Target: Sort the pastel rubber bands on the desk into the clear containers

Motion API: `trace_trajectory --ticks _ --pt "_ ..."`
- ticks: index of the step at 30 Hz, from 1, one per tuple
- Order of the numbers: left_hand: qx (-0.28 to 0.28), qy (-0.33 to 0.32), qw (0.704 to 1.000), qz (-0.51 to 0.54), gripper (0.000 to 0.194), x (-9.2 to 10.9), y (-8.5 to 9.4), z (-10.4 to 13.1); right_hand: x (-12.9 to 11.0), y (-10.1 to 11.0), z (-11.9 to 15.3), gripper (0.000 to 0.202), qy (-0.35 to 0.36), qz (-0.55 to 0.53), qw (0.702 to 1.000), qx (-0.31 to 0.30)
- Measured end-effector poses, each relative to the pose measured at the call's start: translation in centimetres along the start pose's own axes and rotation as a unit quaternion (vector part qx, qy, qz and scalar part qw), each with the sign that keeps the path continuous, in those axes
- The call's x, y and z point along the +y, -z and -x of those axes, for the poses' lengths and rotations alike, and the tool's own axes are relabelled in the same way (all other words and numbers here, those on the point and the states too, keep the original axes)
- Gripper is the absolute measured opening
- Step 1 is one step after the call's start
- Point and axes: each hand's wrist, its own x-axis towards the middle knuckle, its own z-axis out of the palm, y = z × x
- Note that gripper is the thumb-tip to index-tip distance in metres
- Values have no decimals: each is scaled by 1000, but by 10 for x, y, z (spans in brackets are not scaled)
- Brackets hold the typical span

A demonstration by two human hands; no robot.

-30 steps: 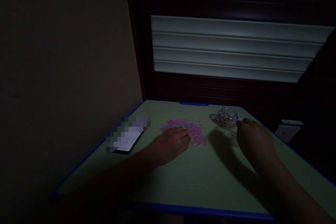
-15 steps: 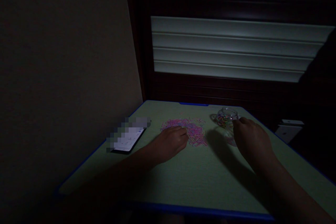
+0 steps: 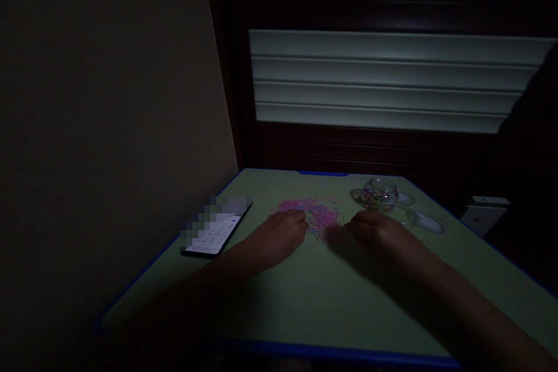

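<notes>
A loose pile of small, thin, mostly pink and purple loops (image 3: 325, 216), like tiny rubber bands, lies mid-table. My left hand (image 3: 285, 232) rests at its near left edge, fingers curled together; whatever they pinch is hidden. Over to the right of the pile, my right hand (image 3: 370, 228) has thumb and fingers pressed together, and I cannot make out anything in them. Behind that hand stands an open clear jar (image 3: 379, 193) partly filled with multicoloured small pieces. A clear round lid-like piece (image 3: 429, 222) lies to its right.
A phone (image 3: 213, 235) with a lit screen lies at the table's left side. The pale green table (image 3: 279, 302) has a blue rim and stands against a wall (image 3: 131, 99) and a dark slatted panel (image 3: 370, 81). White boxes (image 3: 483, 212) sit beyond the right edge.
My right hand has moved left and slightly down, from in front of the jar to the pile's right edge, uncovering the clear lid-like piece. My left hand has barely shifted.
</notes>
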Motion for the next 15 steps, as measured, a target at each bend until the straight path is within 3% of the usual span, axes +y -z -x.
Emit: trace_trajectory --ticks 8,15 --pt "59 -20 998 -17 18 -3 -16 -5 -1 -1 -2 20 8 -3 1000 2" --pt "51 -51 997 -20 17 -6 -21 -5 -4 2 -1 22 13 2 1000 2"
